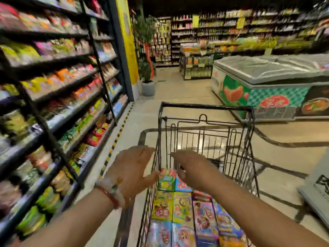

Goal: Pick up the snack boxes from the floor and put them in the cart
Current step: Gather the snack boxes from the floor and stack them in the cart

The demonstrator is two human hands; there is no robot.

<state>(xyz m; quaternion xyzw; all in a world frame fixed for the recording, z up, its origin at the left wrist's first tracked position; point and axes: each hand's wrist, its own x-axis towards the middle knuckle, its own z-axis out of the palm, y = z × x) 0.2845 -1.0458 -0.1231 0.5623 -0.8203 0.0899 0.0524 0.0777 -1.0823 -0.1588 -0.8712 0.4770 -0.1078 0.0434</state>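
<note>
A black wire cart [206,107] stands in the aisle in front of me. Several colourful snack boxes [181,207] lie flat in rows on its bottom. My left hand [131,172] hovers at the cart's left wall, fingers straight, holding nothing; a red and white bracelet sits on its wrist. My right hand [194,166] is stretched out above the boxes inside the cart, fingers relaxed and empty. No snack box shows on the floor in this view.
Stocked shelves [53,97] run along the left, with a yellow-black strip on the floor beside them. A chest freezer [267,86] stands at the right. A grey mat or board [316,193] lies at the right edge. A potted plant [147,75] stands by the yellow pillar.
</note>
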